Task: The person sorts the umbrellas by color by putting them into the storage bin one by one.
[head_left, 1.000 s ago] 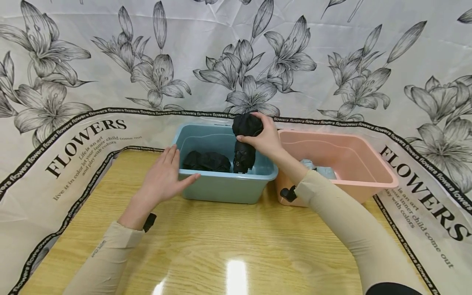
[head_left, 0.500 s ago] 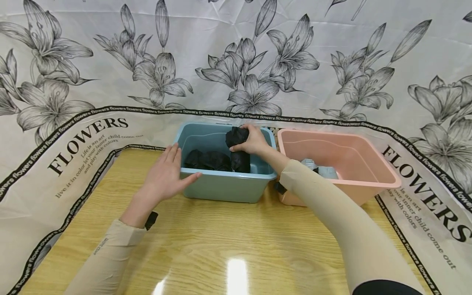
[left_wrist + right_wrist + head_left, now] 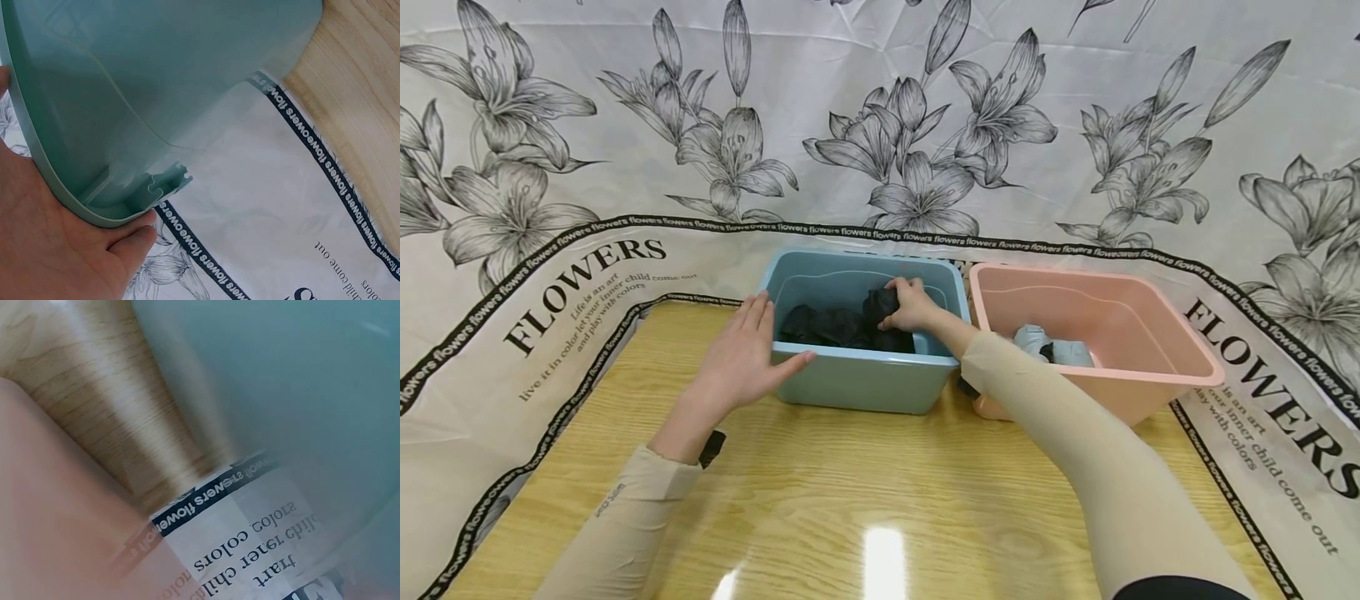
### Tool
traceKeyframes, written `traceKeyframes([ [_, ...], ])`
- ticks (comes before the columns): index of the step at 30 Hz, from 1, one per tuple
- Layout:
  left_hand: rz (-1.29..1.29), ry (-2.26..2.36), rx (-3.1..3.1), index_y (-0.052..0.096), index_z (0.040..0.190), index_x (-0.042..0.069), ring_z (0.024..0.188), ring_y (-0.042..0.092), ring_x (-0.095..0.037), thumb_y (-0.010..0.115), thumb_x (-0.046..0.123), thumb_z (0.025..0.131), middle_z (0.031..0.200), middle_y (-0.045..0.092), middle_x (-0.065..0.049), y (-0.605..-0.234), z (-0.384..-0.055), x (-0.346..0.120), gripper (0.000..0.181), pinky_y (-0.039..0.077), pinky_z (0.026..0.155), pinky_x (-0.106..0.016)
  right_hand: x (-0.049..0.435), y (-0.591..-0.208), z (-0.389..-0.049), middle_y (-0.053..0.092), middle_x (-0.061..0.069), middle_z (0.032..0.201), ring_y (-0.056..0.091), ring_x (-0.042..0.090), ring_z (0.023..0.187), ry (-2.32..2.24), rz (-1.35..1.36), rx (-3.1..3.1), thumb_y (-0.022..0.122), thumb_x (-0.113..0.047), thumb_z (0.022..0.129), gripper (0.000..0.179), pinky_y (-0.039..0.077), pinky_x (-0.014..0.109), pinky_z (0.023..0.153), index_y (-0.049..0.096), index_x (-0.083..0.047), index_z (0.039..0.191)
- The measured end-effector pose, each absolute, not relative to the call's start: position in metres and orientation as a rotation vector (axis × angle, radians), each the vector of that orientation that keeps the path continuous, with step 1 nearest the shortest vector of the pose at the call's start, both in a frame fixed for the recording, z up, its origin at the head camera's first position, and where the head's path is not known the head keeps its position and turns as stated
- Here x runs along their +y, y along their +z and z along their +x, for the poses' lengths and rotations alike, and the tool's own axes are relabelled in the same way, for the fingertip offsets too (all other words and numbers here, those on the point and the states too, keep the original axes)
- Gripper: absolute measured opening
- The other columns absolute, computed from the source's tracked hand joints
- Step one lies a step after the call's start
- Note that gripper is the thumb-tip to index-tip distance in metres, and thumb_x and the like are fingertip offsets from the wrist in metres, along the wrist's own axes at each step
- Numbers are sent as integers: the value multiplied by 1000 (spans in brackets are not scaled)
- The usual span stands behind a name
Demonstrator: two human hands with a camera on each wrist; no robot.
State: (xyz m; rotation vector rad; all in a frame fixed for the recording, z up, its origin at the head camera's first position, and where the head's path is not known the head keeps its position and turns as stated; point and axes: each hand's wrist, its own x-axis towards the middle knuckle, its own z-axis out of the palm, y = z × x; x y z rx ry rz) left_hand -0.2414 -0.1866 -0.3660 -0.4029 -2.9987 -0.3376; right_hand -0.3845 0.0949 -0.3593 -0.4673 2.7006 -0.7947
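Observation:
My right hand point(image 3: 916, 305) reaches into the blue bin point(image 3: 857, 379) and pinches a black bundled cloth point(image 3: 878, 307), low between the bin's walls. Several more black bundled cloths point(image 3: 823, 327) lie along the bin's front side, partly hidden by its rim. My left hand point(image 3: 739, 358) rests with straight fingers against the left end of the bin, thumb stretched toward the front rim. In the left wrist view, the palm and fingers of that left hand point(image 3: 56, 240) lie along the bin's rim point(image 3: 103, 220). The right wrist view is blurred, and the cloth is out of its sight.
A pink bin point(image 3: 1090, 375) stands close to the right of the blue one, with light grey-blue bundles point(image 3: 1067, 352) inside. Both bins stand on a wood-grain table point(image 3: 820, 483). Behind them hangs a flower-printed cloth point(image 3: 850, 108), which also reaches down both sides.
My right hand has lowered the black bundled cloth from above the blue bin down into it, still holding it. The left hand has stayed at the bin's left end.

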Motion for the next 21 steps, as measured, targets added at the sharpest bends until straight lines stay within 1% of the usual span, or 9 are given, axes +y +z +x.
traceKeyframes([
  [3, -410, -342, -2996, 18, 160, -13, 158, 9, -43, 45, 75, 99, 171, 6, -28, -365, -241, -187, 110, 14, 128, -53, 95, -360, -384, 20, 34, 158, 37, 46, 142, -716, -477, 2690, 74, -18, 98, 72, 39, 52, 116, 35, 1, 155],
  [5, -412, -336, -2993, 18, 160, -13, 158, 9, -44, 45, 75, 99, 171, 7, -28, -365, -241, -186, 110, 15, 128, -53, 95, -361, -385, 22, 34, 160, 33, 45, 146, -638, -479, 2683, 71, -21, 100, 72, 37, 52, 118, 33, 1, 158],
  [9, -411, -335, -2996, 19, 160, -13, 158, 9, -43, 46, 75, 98, 171, 7, -28, -366, -241, -186, 110, 16, 128, -53, 95, -362, -386, 24, 30, 165, 22, 44, 154, -514, -480, 2626, 66, -29, 103, 78, 29, 53, 123, 25, 1, 162],
  [12, -409, -329, -2997, 19, 160, -13, 158, 9, -44, 47, 74, 99, 171, 7, -29, -366, -241, -186, 110, 17, 128, -54, 97, -361, -387, 19, 26, 169, 17, 42, 157, -506, -474, 2547, 62, -33, 104, 82, 26, 54, 125, 18, 0, 165],
  [15, -408, -328, -2993, 19, 159, -14, 158, 9, -44, 47, 74, 99, 170, 8, -29, -366, -240, -186, 110, 17, 128, -54, 97, -361, -386, 15, 25, 171, 15, 41, 158, -549, -461, 2490, 61, -35, 105, 85, 26, 54, 125, 13, -2, 166],
  [21, -416, -335, -2990, 19, 159, -15, 158, 9, -45, 46, 73, 99, 170, 7, -30, -364, -240, -185, 110, 15, 128, -54, 100, -354, -383, 17, 22, 171, 19, 39, 157, -637, -475, 2478, 61, -33, 104, 83, 28, 53, 124, 15, -4, 167],
])
